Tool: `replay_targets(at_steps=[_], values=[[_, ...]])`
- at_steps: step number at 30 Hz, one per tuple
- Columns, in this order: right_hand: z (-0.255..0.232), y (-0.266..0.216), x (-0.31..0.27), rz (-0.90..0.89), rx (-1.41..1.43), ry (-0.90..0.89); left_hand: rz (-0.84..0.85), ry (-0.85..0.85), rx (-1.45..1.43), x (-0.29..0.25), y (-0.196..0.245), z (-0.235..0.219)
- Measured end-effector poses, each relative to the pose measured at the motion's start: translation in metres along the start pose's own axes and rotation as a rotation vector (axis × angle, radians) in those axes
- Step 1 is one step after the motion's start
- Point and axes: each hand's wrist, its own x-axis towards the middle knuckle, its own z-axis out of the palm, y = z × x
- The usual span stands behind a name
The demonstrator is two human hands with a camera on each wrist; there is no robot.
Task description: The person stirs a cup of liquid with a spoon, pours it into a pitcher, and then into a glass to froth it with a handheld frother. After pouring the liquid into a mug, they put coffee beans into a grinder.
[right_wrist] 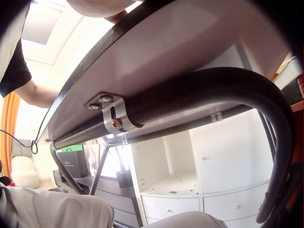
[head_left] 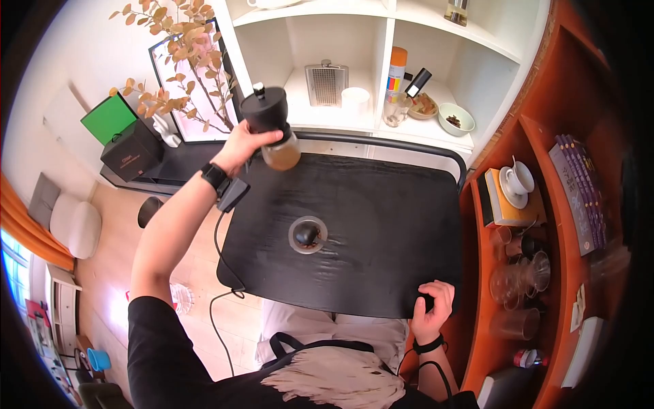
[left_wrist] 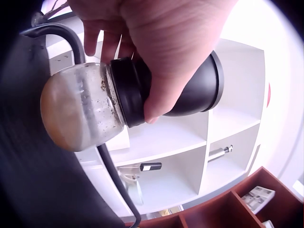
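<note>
My left hand (head_left: 240, 144) grips a manual coffee grinder (head_left: 264, 109) by its black middle, raised over the back left of the black table (head_left: 381, 204). In the left wrist view, my thumb and fingers wrap the grinder's black collar (left_wrist: 128, 90). Its glass jar (left_wrist: 88, 107) is brownish at the bottom, with dark specks near the neck. A small clear bowl (head_left: 292, 240) stands mid-table with a rounded black piece (head_left: 308, 234) and some dark bits inside. My right hand (head_left: 434, 310) rests at the table's front right edge, fingers loosely curled, holding nothing.
A black rail (head_left: 388, 142) runs along the table's back edge. Behind it, a white shelf holds a flask (head_left: 327, 83), a spray can (head_left: 397, 68) and a small bowl (head_left: 469, 120). A reddish shelf with glassware (head_left: 511, 283) stands right. A cable (head_left: 216, 238) hangs at left.
</note>
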Motion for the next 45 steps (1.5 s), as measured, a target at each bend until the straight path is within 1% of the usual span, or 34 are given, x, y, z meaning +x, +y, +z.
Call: replay_targets(at_steps=[2,4,7,9,11,13,14,19,21,26,27,29,31,32,33,35,36,37,38,39,40,41,43,45], values=[[0.000,0.001,0.000,0.001,-0.003,-0.009,0.027,0.049,0.000,0.026,0.012,-0.002],[0.000,-0.001,0.001,0.003,-0.008,-0.007,0.060,0.095,0.027,0.057,0.014,-0.004],[0.000,0.002,-0.001,0.005,-0.006,0.008,0.044,0.189,0.093,0.100,0.000,-0.004],[-0.001,0.001,-0.001,0.024,-0.009,0.002,0.082,0.230,0.062,0.125,-0.016,-0.002],[-0.002,0.001,-0.002,0.027,-0.011,0.018,0.078,0.224,0.025,0.139,-0.022,0.002],[-0.002,0.001,-0.002,0.058,-0.010,0.002,0.031,0.290,0.105,0.153,-0.029,0.003],[-0.002,0.001,-0.003,0.067,-0.012,0.005,0.027,0.288,0.116,0.160,-0.034,0.002],[-0.001,0.001,-0.001,0.074,-0.019,-0.012,-0.013,0.306,0.162,0.181,-0.056,-0.004],[-0.001,0.002,-0.001,0.079,-0.022,-0.019,-0.001,0.314,0.167,0.187,-0.064,-0.008],[-0.001,0.000,0.001,0.096,-0.028,-0.028,0.015,0.343,0.097,0.196,-0.086,-0.018],[-0.001,-0.001,0.001,0.097,-0.030,-0.032,0.011,0.343,0.094,0.195,-0.084,-0.017],[-0.001,-0.002,0.002,0.098,-0.036,-0.033,0.000,0.330,0.227,0.192,-0.078,-0.018],[0.000,-0.003,0.003,0.091,-0.039,-0.037,0.068,0.320,0.376,0.194,-0.082,-0.020],[0.000,-0.003,0.003,0.087,-0.042,-0.037,0.042,0.322,0.551,0.197,-0.083,-0.022],[0.000,-0.003,0.004,0.091,-0.044,-0.058,0.008,0.319,0.724,0.191,-0.072,-0.017],[0.000,-0.002,0.004,0.066,-0.053,-0.033,0.019,0.312,0.839,0.188,-0.074,-0.014],[0.000,-0.001,0.003,0.055,-0.052,-0.044,-0.042,0.355,0.887,0.185,-0.074,-0.010],[-0.001,-0.002,0.004,0.054,-0.059,-0.071,-0.078,0.345,0.858,0.167,-0.056,-0.004],[-0.002,-0.003,0.006,0.115,-0.019,-0.083,-0.002,0.366,0.790,0.149,-0.045,-0.002],[-0.004,-0.005,0.006,0.176,0.020,-0.095,0.075,0.390,0.722,0.129,-0.037,-0.002],[-0.006,-0.004,0.006,0.223,0.059,-0.107,0.118,0.340,0.665,0.109,-0.031,-0.008],[-0.010,-0.009,0.013,0.217,0.051,-0.124,0.164,0.290,0.607,0.085,-0.025,-0.016],[-0.020,-0.029,0.036,0.194,0.057,-0.187,0.210,0.223,0.538,0.019,0.002,-0.030],[-0.031,-0.050,0.064,0.129,-0.002,-0.320,0.234,0.183,0.456,-0.057,0.037,-0.045]])
